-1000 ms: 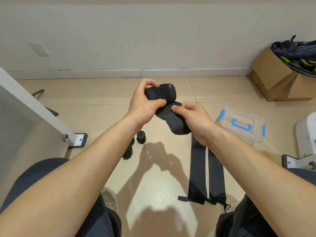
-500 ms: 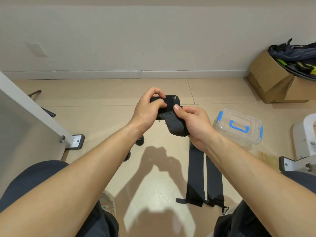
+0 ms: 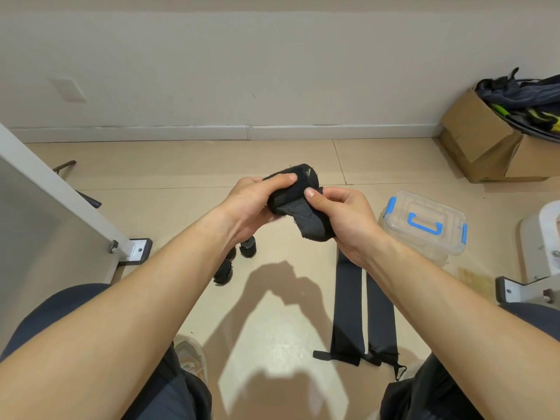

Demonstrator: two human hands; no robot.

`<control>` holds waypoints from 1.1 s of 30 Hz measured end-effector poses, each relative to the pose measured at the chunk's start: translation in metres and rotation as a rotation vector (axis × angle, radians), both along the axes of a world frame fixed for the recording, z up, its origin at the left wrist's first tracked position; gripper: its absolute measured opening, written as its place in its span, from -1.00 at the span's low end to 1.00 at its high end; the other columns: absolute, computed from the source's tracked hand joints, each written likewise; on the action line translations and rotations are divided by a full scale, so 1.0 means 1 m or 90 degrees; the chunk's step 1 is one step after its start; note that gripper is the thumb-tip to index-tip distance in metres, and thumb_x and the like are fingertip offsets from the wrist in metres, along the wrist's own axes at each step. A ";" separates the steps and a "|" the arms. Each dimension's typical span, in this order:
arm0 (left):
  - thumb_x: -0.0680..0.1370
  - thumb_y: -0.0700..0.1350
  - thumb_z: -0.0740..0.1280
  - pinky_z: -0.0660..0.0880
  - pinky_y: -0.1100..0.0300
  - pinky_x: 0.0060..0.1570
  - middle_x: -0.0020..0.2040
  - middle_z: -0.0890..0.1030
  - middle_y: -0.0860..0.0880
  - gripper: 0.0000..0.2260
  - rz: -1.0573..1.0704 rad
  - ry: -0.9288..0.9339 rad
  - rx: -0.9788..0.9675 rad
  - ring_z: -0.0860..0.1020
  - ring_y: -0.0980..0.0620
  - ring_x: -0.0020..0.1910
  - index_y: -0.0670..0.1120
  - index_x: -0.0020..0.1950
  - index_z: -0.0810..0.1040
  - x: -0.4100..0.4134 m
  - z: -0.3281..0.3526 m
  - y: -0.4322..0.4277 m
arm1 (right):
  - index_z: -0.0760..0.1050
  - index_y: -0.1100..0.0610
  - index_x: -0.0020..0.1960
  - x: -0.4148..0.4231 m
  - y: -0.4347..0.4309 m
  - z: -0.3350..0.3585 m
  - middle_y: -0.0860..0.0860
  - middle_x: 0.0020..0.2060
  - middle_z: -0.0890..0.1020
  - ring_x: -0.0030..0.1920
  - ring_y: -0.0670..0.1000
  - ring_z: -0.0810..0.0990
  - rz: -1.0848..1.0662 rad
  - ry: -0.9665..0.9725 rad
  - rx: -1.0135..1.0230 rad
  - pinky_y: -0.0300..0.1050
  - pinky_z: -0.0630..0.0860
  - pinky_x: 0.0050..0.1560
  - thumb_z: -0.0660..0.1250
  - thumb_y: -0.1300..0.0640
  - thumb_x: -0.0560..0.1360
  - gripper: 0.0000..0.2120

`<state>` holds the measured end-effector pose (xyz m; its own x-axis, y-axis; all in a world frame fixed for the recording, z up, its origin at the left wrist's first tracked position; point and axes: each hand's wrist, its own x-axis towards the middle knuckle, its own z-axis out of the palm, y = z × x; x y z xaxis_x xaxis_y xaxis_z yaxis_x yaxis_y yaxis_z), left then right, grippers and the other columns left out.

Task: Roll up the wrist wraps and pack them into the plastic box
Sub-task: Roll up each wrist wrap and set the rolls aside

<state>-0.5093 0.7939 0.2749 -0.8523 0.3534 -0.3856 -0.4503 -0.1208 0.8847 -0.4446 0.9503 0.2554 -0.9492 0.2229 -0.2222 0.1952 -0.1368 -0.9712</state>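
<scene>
Both hands hold a black wrist wrap [image 3: 298,197] in mid-air, mostly wound into a roll. My left hand [image 3: 253,204] grips the roll, thumb on top. My right hand [image 3: 342,216] pinches the loose tail end against the roll with its thumb. Two more black wraps [image 3: 362,310] lie flat and unrolled on the floor under my right forearm. Rolled-up wraps [image 3: 235,262] sit on the floor below my left wrist, partly hidden by it. The clear plastic box [image 3: 424,225] with blue latches and handle stands closed at the right.
A grey metal frame with a bolted foot [image 3: 135,250] stands at the left, another foot [image 3: 527,289] at the right. A cardboard box [image 3: 497,147] with bags sits by the wall at far right. My knees and a shoe [image 3: 189,356] are at the bottom.
Both hands came lower and nearer with the wrap. The roll grew and the hanging tail got shorter; my right thumb now presses the tail's end onto the roll.
</scene>
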 end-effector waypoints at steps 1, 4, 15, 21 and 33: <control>0.55 -0.15 0.46 0.67 0.04 -0.06 -0.09 0.72 -0.15 -0.78 -0.006 -0.002 -0.007 0.70 -0.07 -0.10 -0.24 0.14 0.65 0.000 -0.001 0.000 | 0.62 0.40 -0.01 0.000 0.000 0.001 0.23 -0.20 0.69 -0.21 0.14 0.63 0.002 0.000 0.001 0.10 0.53 -0.10 0.44 0.10 0.58 -0.69; 0.54 -0.14 0.47 0.67 0.02 -0.11 -0.09 0.71 -0.15 -0.79 0.038 0.021 -0.020 0.70 -0.08 -0.11 -0.21 0.12 0.65 0.000 -0.003 0.003 | 0.61 0.41 -0.01 0.000 -0.001 0.002 0.23 -0.19 0.69 -0.20 0.15 0.63 0.009 -0.006 0.002 0.11 0.54 -0.10 0.43 0.10 0.58 -0.68; 0.45 -0.27 0.54 0.63 0.09 -0.11 0.02 0.69 -0.11 -0.66 0.077 0.159 -0.011 0.69 -0.04 -0.05 -0.11 0.19 0.60 -0.002 -0.004 0.007 | 0.62 0.40 0.08 -0.003 -0.011 0.011 0.15 -0.20 0.67 -0.26 0.04 0.61 0.036 -0.055 0.015 -0.08 0.55 -0.21 0.36 0.04 0.63 -0.62; 0.50 -0.36 0.48 0.62 0.10 -0.04 0.06 0.63 -0.05 -0.63 0.045 0.181 -0.017 0.64 0.01 0.01 -0.03 0.21 0.56 -0.003 -0.009 0.009 | 0.64 0.30 0.08 -0.002 -0.007 0.018 0.10 -0.19 0.68 -0.30 -0.03 0.64 0.033 -0.090 -0.029 -0.13 0.62 -0.26 0.33 0.10 0.65 -0.74; 0.51 -0.36 0.46 0.60 0.18 -0.06 0.11 0.61 -0.09 -0.56 0.006 0.181 -0.030 0.65 -0.01 0.03 -0.12 0.35 0.50 0.002 -0.010 0.008 | 0.65 0.18 -0.09 0.002 -0.006 0.028 -0.06 -0.35 0.70 -0.35 -0.11 0.68 0.018 -0.116 -0.059 -0.22 0.56 -0.38 0.32 -0.01 0.65 -0.70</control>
<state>-0.5068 0.8020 0.2652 -0.9318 0.3322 -0.1463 -0.1822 -0.0794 0.9801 -0.4423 0.9441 0.2836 -0.8970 0.1676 -0.4091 0.3715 -0.2159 -0.9030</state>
